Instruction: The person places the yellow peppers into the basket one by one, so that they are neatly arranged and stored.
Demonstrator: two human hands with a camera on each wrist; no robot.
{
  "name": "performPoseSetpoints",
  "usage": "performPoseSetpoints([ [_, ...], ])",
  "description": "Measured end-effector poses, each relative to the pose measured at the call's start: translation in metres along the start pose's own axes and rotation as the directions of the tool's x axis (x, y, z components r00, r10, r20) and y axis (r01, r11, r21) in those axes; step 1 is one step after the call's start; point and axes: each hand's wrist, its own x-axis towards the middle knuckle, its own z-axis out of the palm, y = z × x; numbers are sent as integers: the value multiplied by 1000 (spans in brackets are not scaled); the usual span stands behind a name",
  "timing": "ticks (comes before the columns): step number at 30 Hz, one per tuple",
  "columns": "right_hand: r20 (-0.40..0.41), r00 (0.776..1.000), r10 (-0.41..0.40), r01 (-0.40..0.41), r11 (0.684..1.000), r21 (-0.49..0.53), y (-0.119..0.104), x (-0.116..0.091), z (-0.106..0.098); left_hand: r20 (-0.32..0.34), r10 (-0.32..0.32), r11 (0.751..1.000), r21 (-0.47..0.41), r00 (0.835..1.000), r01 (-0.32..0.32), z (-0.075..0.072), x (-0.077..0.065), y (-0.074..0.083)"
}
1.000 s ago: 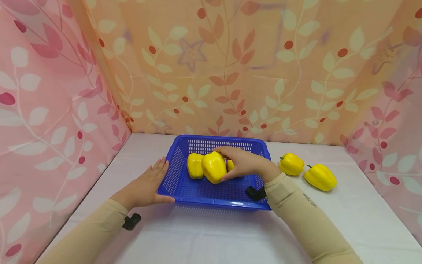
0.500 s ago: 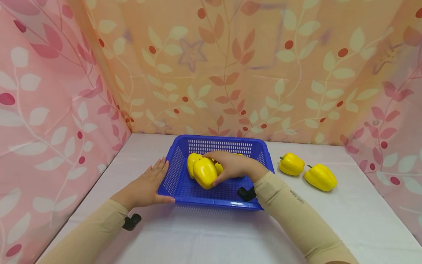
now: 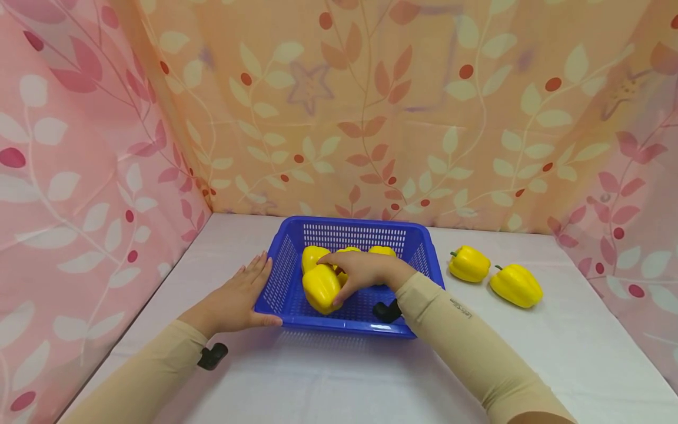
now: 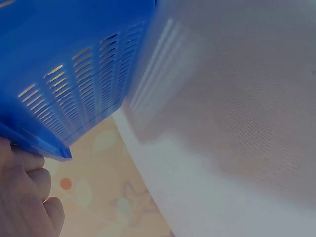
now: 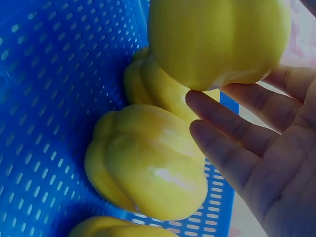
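Note:
In the head view, my right hand (image 3: 365, 270) grips a yellow bell pepper (image 3: 321, 290) between thumb and fingers, low inside the blue plastic basket (image 3: 346, 325), towards its front left. The right wrist view shows this held bell pepper (image 5: 217, 39) above the others, with some fingertips at its underside. Behind the hand, other yellow bell peppers lie along the back of the basket, one at the left (image 3: 313, 258) and one at the right (image 3: 382, 250); the hand partly covers those between. My left hand (image 3: 241, 300) rests with straight fingers against the basket's left side, thumb on the front rim.
Two more yellow bell peppers, a nearer one (image 3: 516, 286) and a farther one (image 3: 469, 264), lie on the white-covered table (image 3: 339, 383) right of the basket. Floral curtains (image 3: 413, 118) enclose the back and both sides.
My right hand has carried the held bell pepper left, towards the front and lower into the basket, uncovering peppers at the back. My left hand has stayed put.

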Motion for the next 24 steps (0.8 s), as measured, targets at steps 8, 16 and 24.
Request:
performPoseSetpoints([
  [8, 46, 999, 20, -22, 999, 45, 2, 2, 1, 1, 1, 1000, 9, 1000, -1, -1, 0, 1],
  [16, 72, 996, 53, -56, 998, 42, 4, 5, 3, -22, 20, 1000, 7, 1000, -20, -2, -1, 1],
  [24, 59, 996, 72, -74, 997, 38, 5, 7, 4, -13, 9, 1000, 1, 1000, -9, -1, 0, 1],
])
